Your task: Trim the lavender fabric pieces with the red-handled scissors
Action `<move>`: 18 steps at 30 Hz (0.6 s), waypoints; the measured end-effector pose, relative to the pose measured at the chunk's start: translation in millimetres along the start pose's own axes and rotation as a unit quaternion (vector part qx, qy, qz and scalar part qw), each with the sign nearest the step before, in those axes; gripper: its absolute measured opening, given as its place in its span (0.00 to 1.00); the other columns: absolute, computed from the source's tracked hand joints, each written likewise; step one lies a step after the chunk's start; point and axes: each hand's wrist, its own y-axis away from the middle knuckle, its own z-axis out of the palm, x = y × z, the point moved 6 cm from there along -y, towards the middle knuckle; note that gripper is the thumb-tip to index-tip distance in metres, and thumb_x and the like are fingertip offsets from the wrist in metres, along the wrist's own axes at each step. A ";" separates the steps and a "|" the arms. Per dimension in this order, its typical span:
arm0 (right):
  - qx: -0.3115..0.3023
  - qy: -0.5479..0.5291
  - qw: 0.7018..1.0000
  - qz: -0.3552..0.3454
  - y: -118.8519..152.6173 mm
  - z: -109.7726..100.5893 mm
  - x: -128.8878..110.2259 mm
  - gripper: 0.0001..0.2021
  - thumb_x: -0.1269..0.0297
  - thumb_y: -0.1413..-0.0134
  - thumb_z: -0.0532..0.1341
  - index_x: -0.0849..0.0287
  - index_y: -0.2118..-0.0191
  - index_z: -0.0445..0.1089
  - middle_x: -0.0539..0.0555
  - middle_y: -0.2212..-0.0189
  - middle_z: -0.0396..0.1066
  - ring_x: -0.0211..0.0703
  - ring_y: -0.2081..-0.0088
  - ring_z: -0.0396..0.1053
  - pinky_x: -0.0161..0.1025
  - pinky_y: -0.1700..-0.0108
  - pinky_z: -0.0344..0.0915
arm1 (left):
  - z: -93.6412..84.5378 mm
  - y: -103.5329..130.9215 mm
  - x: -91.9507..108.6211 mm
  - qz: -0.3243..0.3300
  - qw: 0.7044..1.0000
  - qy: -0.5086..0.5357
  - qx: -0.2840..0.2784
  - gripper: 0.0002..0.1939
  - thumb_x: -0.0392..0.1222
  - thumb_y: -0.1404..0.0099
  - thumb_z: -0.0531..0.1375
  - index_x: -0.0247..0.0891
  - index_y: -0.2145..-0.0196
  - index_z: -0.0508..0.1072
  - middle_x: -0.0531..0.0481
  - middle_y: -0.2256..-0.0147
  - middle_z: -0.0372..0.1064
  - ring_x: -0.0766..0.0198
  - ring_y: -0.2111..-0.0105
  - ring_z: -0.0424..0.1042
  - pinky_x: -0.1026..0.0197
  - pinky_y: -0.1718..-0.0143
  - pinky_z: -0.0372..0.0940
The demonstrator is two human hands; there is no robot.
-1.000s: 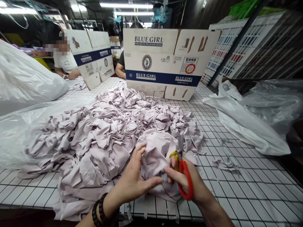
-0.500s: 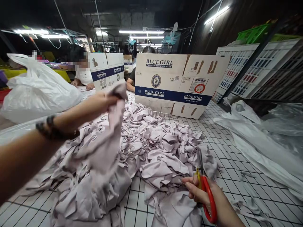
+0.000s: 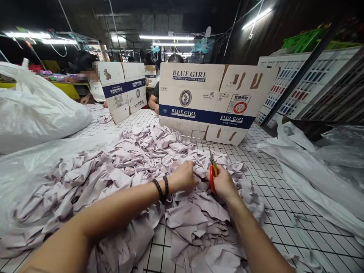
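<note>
A wide heap of pale mauve fabric pieces (image 3: 142,148) lies crumpled across the white, black-gridded table. My left hand (image 3: 184,176), two dark bead bracelets at its wrist, reaches into the middle of the heap with its fingers curled on a piece of this fabric; its fingertips are partly hidden. Just to its right, my right hand (image 3: 224,182) grips scissors (image 3: 212,176) with red and yellow handles, blades pointing up and away from me. The right fingertips are close to the fabric, and I cannot tell whether they pinch it.
Behind the heap stands a large Blue Girl carton (image 3: 193,93), with a smaller carton (image 3: 122,89) to its left. White plastic bags lie left (image 3: 42,106) and right (image 3: 307,163). Fabric scraps (image 3: 307,242) lie at lower right. People sit beyond the cartons; stacked crates (image 3: 301,83) stand right.
My left hand has swung from the raised left side down into the heap, and the fabric piece it held up is out of it. My right hand has moved forward and left with the scissors.
</note>
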 end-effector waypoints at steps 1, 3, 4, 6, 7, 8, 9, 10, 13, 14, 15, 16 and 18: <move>-0.006 -0.006 1.000 -0.003 4.3 -2.9 0.6 0.08 0.61 0.59 0.61 0.56 0.70 0.64 0.48 0.77 0.67 0.42 0.75 0.66 0.37 0.71 0.63 | 19.5 4.8 -2.6 -0.005 1.000 -0.005 -0.009 0.14 0.28 0.48 0.65 0.29 0.62 0.71 0.40 0.62 0.71 0.53 0.61 0.72 0.54 0.60 0.69; -0.019 -0.015 1.000 -0.010 16.4 -11.3 -0.5 0.08 0.62 0.58 0.61 0.56 0.69 0.63 0.48 0.76 0.68 0.41 0.75 0.66 0.37 0.71 0.63 | 40.4 9.1 -7.0 -0.014 1.000 -0.009 -0.011 0.15 0.25 0.45 0.60 0.30 0.59 0.68 0.37 0.58 0.69 0.52 0.55 0.69 0.51 0.52 0.65; -0.023 -0.018 1.000 -0.012 23.2 -16.3 -1.9 0.08 0.62 0.58 0.61 0.57 0.69 0.64 0.48 0.76 0.68 0.40 0.75 0.66 0.36 0.72 0.63 | 43.7 9.2 -9.4 -0.018 1.000 -0.008 -0.010 0.15 0.24 0.44 0.58 0.31 0.58 0.67 0.37 0.57 0.69 0.53 0.54 0.68 0.51 0.50 0.63; -0.030 -0.019 0.999 -0.015 36.6 -27.0 -4.7 0.07 0.62 0.57 0.61 0.57 0.70 0.64 0.48 0.78 0.67 0.40 0.76 0.65 0.35 0.74 0.61 | 41.7 7.8 -15.5 -0.026 1.000 0.002 -0.010 0.15 0.24 0.42 0.55 0.32 0.56 0.66 0.39 0.58 0.70 0.55 0.56 0.69 0.52 0.51 0.64; -0.031 -0.021 0.999 -0.016 42.7 -32.6 -5.5 0.07 0.62 0.56 0.61 0.57 0.70 0.65 0.47 0.79 0.66 0.39 0.77 0.64 0.35 0.75 0.60 | 38.4 7.7 -18.9 -0.030 0.999 0.010 -0.014 0.15 0.24 0.41 0.54 0.32 0.56 0.66 0.40 0.61 0.71 0.57 0.59 0.70 0.53 0.53 0.65; -0.031 -0.025 0.999 -0.015 48.5 -38.4 -5.7 0.07 0.61 0.56 0.62 0.57 0.71 0.65 0.47 0.79 0.66 0.39 0.78 0.63 0.35 0.76 0.59 | 34.6 8.8 -22.1 -0.035 0.999 0.018 -0.022 0.14 0.24 0.41 0.55 0.32 0.56 0.66 0.42 0.64 0.71 0.58 0.62 0.71 0.55 0.57 0.67; -0.031 -0.030 0.999 -0.014 54.0 -44.2 -5.6 0.08 0.61 0.56 0.62 0.57 0.71 0.65 0.47 0.80 0.66 0.38 0.78 0.63 0.34 0.76 0.59 | 30.5 11.5 -24.7 -0.039 0.998 0.027 -0.031 0.13 0.26 0.41 0.57 0.31 0.57 0.66 0.44 0.67 0.72 0.59 0.66 0.72 0.57 0.61 0.68; -0.030 -0.037 0.999 -0.012 59.4 -50.1 -5.6 0.09 0.60 0.57 0.63 0.57 0.70 0.65 0.47 0.79 0.66 0.38 0.79 0.63 0.34 0.77 0.59 | 26.2 16.1 -26.0 -0.042 0.998 0.034 -0.039 0.12 0.27 0.41 0.58 0.31 0.58 0.67 0.46 0.69 0.72 0.60 0.68 0.72 0.58 0.64 0.69; -0.037 -0.076 0.996 -0.011 78.3 -67.9 -12.9 0.12 0.59 0.59 0.66 0.57 0.68 0.65 0.48 0.76 0.68 0.39 0.77 0.65 0.35 0.77 0.62 | 12.4 38.0 -18.4 -0.027 0.998 0.045 -0.037 0.12 0.33 0.39 0.58 0.32 0.56 0.68 0.43 0.63 0.72 0.60 0.65 0.73 0.57 0.62 0.70; -0.043 -0.095 0.994 -0.015 85.9 -74.0 -19.8 0.13 0.60 0.59 0.67 0.57 0.68 0.65 0.49 0.75 0.68 0.39 0.77 0.65 0.34 0.77 0.62 | 8.4 45.8 -11.3 -0.009 0.998 0.046 -0.029 0.16 0.35 0.38 0.58 0.32 0.52 0.67 0.41 0.57 0.71 0.59 0.60 0.72 0.55 0.57 0.69; -0.049 -0.117 0.992 -0.025 94.1 -80.5 -29.4 0.13 0.62 0.59 0.67 0.56 0.68 0.64 0.49 0.74 0.68 0.38 0.77 0.65 0.33 0.77 0.62 | 5.1 52.7 -2.5 0.012 0.999 0.045 -0.019 0.21 0.36 0.39 0.59 0.33 0.47 0.64 0.39 0.51 0.68 0.56 0.53 0.70 0.53 0.50 0.66; -0.054 -0.139 0.988 -0.041 102.6 -87.7 -41.3 0.12 0.64 0.59 0.68 0.56 0.69 0.64 0.49 0.73 0.68 0.37 0.77 0.64 0.33 0.77 0.61 | 2.5 58.3 6.8 0.031 0.999 0.044 -0.007 0.27 0.36 0.41 0.60 0.34 0.44 0.62 0.37 0.45 0.62 0.53 0.47 0.65 0.50 0.44 0.61; -0.049 -0.175 0.979 -0.087 119.1 -104.9 -68.4 0.11 0.67 0.58 0.67 0.55 0.71 0.63 0.49 0.70 0.68 0.35 0.77 0.63 0.32 0.77 0.61 | 0.8 64.4 25.4 0.056 0.997 0.051 0.007 0.34 0.34 0.45 0.62 0.35 0.40 0.59 0.35 0.37 0.49 0.48 0.38 0.52 0.46 0.37 0.50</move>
